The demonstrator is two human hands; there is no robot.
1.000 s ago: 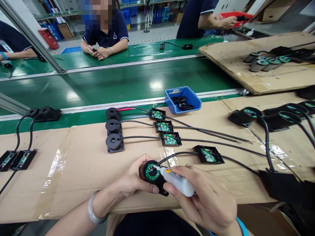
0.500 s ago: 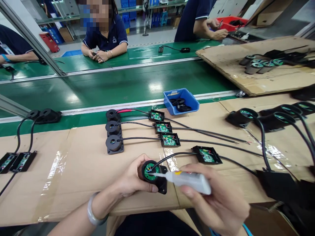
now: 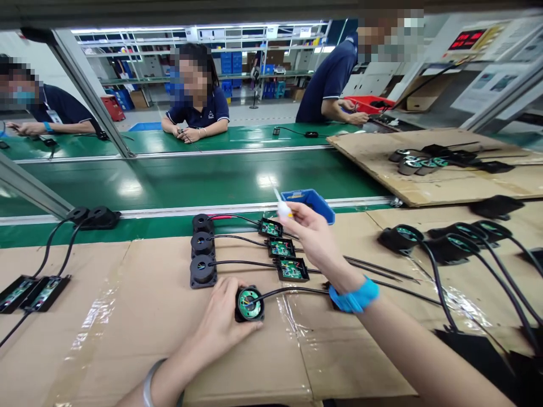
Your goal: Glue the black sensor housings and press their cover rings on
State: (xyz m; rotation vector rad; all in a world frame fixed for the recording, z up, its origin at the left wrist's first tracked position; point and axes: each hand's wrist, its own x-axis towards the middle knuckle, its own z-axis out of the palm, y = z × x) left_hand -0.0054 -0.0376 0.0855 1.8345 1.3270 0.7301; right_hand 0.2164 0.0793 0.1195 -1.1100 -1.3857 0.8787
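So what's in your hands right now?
Left hand: closed round the black housing, the one with a green board.
Right hand: closed on the glue bottle, held up near the blue bin.

open: cardboard (image 3: 148, 294) left of housings (image 3: 203, 276) | obstacles: cables (image 3: 241, 263) right of them

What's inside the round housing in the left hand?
The round housing in the left hand shows a green board and thin wires inside, with a black cable leading out. Anything beneath the board is covered.
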